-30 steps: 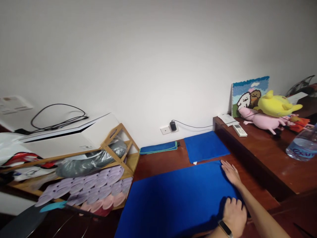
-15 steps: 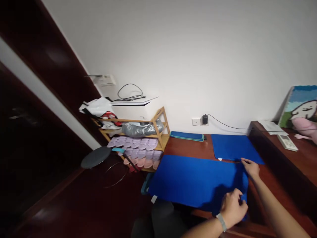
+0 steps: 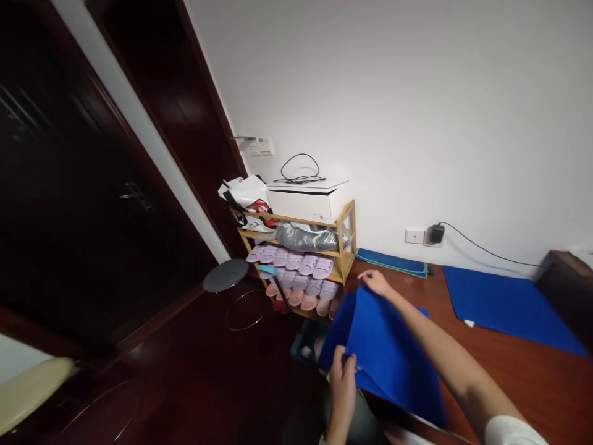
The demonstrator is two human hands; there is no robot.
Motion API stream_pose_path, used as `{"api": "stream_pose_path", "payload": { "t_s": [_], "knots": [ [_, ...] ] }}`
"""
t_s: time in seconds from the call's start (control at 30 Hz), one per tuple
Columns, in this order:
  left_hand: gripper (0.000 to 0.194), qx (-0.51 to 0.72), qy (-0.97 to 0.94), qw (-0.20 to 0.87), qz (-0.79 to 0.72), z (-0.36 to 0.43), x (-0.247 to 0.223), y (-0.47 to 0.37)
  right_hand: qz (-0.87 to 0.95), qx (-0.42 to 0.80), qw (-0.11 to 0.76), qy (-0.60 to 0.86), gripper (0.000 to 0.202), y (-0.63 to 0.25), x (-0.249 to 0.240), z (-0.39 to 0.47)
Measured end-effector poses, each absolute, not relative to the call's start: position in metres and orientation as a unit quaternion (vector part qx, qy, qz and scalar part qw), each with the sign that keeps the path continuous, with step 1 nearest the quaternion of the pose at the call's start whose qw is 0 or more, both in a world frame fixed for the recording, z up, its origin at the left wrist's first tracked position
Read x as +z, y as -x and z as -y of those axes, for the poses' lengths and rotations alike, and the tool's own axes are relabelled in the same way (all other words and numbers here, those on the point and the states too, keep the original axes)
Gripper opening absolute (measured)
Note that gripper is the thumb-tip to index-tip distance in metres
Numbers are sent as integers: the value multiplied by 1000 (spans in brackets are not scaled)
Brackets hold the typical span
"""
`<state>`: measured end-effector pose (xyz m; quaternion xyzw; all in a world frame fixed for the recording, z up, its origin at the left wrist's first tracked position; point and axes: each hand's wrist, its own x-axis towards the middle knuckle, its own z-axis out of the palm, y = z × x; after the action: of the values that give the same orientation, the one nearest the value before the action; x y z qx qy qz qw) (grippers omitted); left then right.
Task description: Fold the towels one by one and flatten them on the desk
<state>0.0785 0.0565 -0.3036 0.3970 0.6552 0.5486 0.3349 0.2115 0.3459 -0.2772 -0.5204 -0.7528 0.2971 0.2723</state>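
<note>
A blue cloth (image 3: 389, 352) lies partly on the reddish-brown table, one part folded back over the rest. My right hand (image 3: 377, 284) reaches across and pinches its far corner, which is lifted off the table. Closer to me, my left hand (image 3: 343, 377) grips the near edge of the same fold between thumb and fingers. To the right, a second blue cloth (image 3: 504, 303) is spread flat, with a small white tag at its near edge. Behind, against the wall, lies a dark blue folded item with green trim (image 3: 393, 262).
Left of the table (image 3: 519, 386) stands a wooden shoe rack (image 3: 343, 262) with rows of slippers (image 3: 294, 261) and a white box (image 3: 301, 204) on top. A grey round stool (image 3: 226, 275) and a dark bin (image 3: 306, 343) are nearby. A black charger (image 3: 436, 233) is plugged into the wall.
Both hands moved left from the cloth's right end, bringing that end over so the cloth, flat before, is doubled. The view turned left, and a yellowish stool came into sight.
</note>
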Motion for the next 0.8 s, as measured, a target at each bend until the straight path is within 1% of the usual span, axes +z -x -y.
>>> {"api": "stream_pose_path", "payload": {
  "t_s": [0.1, 0.17, 0.2, 0.27, 0.33, 0.4, 0.47, 0.67, 0.8],
  "knots": [
    [35, 495, -415, 227, -729, -60, -338, -20, 798, 280, 196, 497, 26, -147, -297, -346],
    [35, 457, -425, 153, -766, -61, -366, 7, 818, 261, 151, 491, 27, -126, -314, -343],
    [37, 445, -425, 133, -777, -62, -380, 17, 824, 249, 132, 491, 29, -121, -322, -342],
    [42, 438, -415, 133, -786, -62, -405, 27, 833, 224, 105, 495, 35, -118, -336, -342],
    [50, 457, -397, 152, -781, -63, -420, 29, 838, 201, 87, 499, 39, -121, -346, -345],
    [56, 482, -385, 167, -769, -64, -425, 28, 844, 186, 73, 497, 38, -126, -352, -349],
    [57, 491, -394, 173, -757, -65, -424, 29, 853, 177, 63, 487, 36, -130, -354, -352],
    [50, 463, -455, 132, -749, -62, -414, 30, 868, 155, 50, 469, 30, -139, -351, -350],
    [43, 444, -491, 94, -744, -59, -412, 25, 875, 152, 61, 455, 31, -146, -334, -345]
  ]
}}
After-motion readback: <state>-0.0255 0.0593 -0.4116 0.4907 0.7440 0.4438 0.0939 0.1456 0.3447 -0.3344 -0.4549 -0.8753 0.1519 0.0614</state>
